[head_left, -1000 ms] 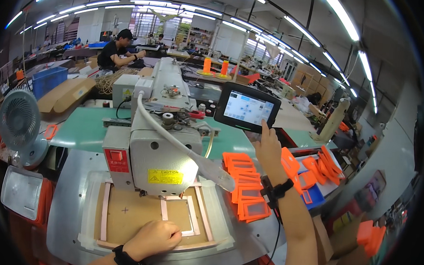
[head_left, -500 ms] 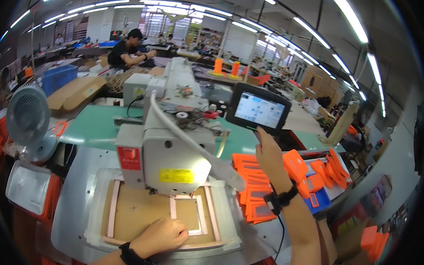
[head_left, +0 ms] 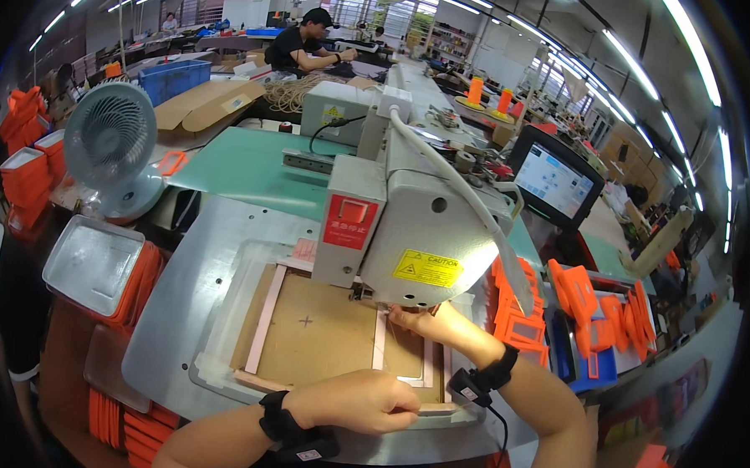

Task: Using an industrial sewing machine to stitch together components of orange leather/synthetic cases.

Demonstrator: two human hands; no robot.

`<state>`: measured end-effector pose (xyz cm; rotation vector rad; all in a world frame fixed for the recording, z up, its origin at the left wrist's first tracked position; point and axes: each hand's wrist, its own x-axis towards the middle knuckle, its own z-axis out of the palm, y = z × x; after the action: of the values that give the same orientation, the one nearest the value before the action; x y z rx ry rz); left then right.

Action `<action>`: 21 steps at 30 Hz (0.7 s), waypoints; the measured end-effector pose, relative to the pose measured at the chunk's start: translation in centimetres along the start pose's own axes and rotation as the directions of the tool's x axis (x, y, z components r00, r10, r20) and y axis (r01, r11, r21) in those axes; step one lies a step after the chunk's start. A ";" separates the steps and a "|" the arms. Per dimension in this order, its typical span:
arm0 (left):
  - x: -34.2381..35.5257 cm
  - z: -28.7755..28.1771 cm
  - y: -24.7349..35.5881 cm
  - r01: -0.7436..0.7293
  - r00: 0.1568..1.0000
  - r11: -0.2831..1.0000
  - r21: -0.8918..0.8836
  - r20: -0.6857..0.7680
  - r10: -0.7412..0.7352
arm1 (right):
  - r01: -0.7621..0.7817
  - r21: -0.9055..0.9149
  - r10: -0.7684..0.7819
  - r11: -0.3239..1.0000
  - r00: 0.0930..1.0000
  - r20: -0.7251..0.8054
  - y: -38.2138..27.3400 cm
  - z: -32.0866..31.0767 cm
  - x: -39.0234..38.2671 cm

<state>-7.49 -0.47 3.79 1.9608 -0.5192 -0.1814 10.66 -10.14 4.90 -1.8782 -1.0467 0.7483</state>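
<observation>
At far left, a grey fan (head_left: 109,143), with a stack of orange frames (head_left: 142,287) nearer by, topped with a pale tray (head_left: 93,263). Next, a grey metal counter (head_left: 170,334), bearing a brown board (head_left: 320,349) edged with pale strips (head_left: 262,329), lying flat and partly beneath a sewing machine (head_left: 425,228). Over the board's front edge, the left hand (head_left: 368,401), curled into a loose fist with nothing visible inside; cannot tell whether pressing down or merely hovering. Beside it, the right hand (head_left: 425,321), reaching in under the machine's lower edge, above the right part of the board. Fingertips partly hidden; cannot tell whether pinching anything. Beyond, overlapping orange pieces (head_left: 514,311), a lit screen (head_left: 555,179) farther back, and a blue tray (head_left: 605,365).

Judging from this, probably at a stage of adjusting something beneath the machine rather than stitching. Likely called for next: a careful touch in that narrow space, a steady board, and fingers well clear before any sewing.
</observation>
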 end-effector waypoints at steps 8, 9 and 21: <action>-1.0 -0.8 0.5 0.074 0.993 0.985 0.155 -0.100 -0.058 | 0.014 -0.021 -0.015 1.000 0.999 -0.038 1.8 0.2 0.4; -1.1 -1.3 0.7 0.092 0.991 0.976 0.196 -0.117 -0.069 | -0.042 -0.003 0.042 0.999 0.999 -0.034 1.7 0.1 0.4; -1.8 -3.7 1.4 0.366 0.856 0.888 0.279 -0.475 -0.203 | 0.024 0.006 -0.023 1.000 0.997 -0.070 1.9 0.4 0.7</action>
<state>-8.19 2.89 6.47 2.3475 0.0522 0.1806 11.36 -9.96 3.03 -1.8698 -1.0194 0.6675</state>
